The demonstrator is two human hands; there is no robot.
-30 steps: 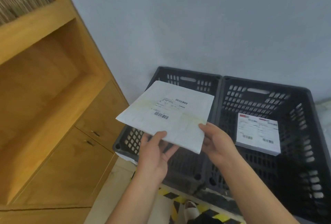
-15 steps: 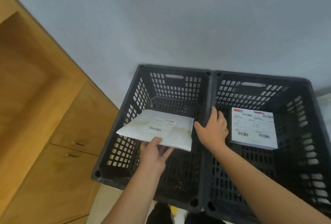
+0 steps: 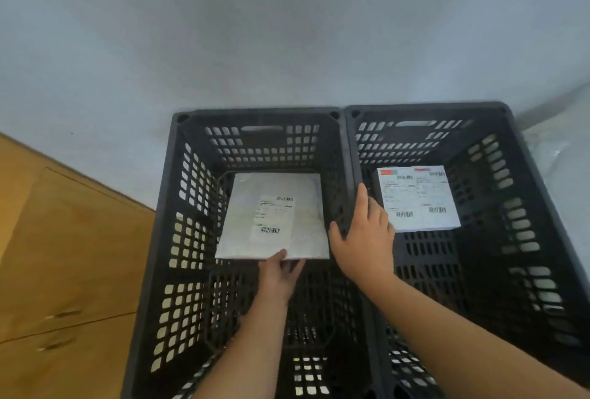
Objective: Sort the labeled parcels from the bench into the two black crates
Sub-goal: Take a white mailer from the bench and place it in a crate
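Two black slotted crates stand side by side against the wall. Deep inside the left crate (image 3: 166,239) lies a flat white parcel (image 3: 274,216) with a barcode label. My left hand (image 3: 281,274) reaches down into that crate and pinches the parcel's near edge, thumb on top. My right hand (image 3: 364,239) rests on the shared rims between the crates, fingers draped over them. In the right crate (image 3: 523,194) a white labelled box (image 3: 418,197) with red marks lies at the far side.
A wooden cabinet (image 3: 64,255) with drawer handles stands to the left of the crates. A pale grey wall (image 3: 287,31) rises right behind them. Something pale and plastic-like (image 3: 558,156) shows at the right edge.
My left hand has lowered the white parcel from rim height down to the bottom of the left crate. My right hand stayed on the middle rims. The view tilted further down.
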